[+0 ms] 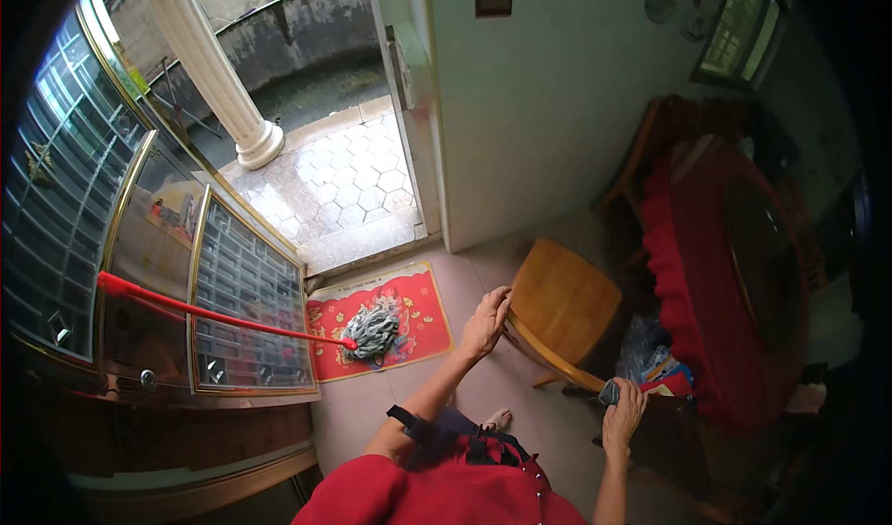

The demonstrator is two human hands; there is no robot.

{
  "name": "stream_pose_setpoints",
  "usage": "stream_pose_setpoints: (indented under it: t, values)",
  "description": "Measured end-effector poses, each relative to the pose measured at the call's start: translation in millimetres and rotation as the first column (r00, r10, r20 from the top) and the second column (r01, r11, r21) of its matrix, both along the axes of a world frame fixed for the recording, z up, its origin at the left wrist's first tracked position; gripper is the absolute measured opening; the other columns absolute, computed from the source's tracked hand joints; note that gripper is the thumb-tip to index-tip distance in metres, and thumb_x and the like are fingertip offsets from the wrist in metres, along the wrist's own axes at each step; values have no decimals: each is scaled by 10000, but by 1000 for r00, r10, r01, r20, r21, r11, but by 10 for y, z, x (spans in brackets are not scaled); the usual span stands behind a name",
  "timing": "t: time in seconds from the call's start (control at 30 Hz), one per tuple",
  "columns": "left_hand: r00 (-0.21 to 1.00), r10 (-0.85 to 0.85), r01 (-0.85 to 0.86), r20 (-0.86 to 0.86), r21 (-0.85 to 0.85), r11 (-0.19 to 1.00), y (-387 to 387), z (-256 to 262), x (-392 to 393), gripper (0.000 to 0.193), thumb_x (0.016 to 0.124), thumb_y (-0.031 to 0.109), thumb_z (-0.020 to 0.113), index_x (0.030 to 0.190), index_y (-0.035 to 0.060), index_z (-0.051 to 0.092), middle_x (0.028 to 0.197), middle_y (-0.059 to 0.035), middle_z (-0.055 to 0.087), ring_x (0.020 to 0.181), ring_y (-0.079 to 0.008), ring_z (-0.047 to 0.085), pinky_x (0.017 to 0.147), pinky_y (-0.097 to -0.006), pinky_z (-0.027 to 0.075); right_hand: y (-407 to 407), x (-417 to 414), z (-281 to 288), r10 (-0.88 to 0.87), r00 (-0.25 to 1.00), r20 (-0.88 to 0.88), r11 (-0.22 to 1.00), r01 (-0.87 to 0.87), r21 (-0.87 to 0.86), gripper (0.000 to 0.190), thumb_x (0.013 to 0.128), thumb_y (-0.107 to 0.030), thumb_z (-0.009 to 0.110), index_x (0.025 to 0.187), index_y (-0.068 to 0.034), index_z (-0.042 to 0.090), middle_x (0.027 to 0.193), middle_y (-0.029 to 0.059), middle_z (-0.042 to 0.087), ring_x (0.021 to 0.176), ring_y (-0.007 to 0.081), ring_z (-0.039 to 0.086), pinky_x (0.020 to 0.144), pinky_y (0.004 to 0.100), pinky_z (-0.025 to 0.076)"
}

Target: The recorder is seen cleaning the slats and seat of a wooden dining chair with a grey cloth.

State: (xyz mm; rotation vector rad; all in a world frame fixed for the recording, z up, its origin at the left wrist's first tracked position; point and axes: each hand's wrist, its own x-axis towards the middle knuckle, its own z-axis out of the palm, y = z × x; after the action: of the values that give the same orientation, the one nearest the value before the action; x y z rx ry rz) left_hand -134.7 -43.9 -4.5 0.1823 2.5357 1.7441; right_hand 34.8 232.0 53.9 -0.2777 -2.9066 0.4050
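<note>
A wooden chair (566, 298) stands before me, its curved back rail on my side. My left hand (486, 326) grips the left end of that rail, fingers bent over the edge. In my right hand (622, 413) is a bunched dark grey cloth (608, 391), held against or very near the rail's right end; the fingers partly hide it. I cannot tell whether the right hand also touches the wood.
A mop (373, 331) with a red handle lies over a red doormat (426, 302), its handle reaching towards the glazed metal door (254, 302). A doorway opens onto hexagonal tiles (348, 176). On the right are a red-covered round table (686, 274) and plastic bags (637, 347).
</note>
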Motion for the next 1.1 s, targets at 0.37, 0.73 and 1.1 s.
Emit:
stream_pose_setpoints:
  t: [0.37,0.73,1.1]
  values:
    - [998,-26,27,-51,28,999,15,-197,-38,379,982,342,369,1267,101,439,1235,-164,494,1126,-350,496,934,-418,406,-1097,-658,198,133,991,10,924,-120,-364,429,697,33,475,1104,-80,550,1073,131,577,1041,349,501,930,429,372]
    - [1000,-9,8,8,49,999,19,-96,10,357,968,308,408,1243,89,467,1209,-162,516,1111,-356,501,927,-417,407,-1772,-1292,-255,191,981,35,981,-189,-36,427,779,-83,551,1194,-71,453,1130,144,524,1054,330,497,875,449,393]
    - [981,2,-49,-193,-238,970,-226,-79,-137,318,989,240,405,1260,90,480,1331,-203,405,1243,-358,402,1030,-405,336,-949,-569,24,234,971,-50,948,-240,-208,486,690,3,554,1151,-153,553,1155,26,554,1070,269,492,862,414,375]
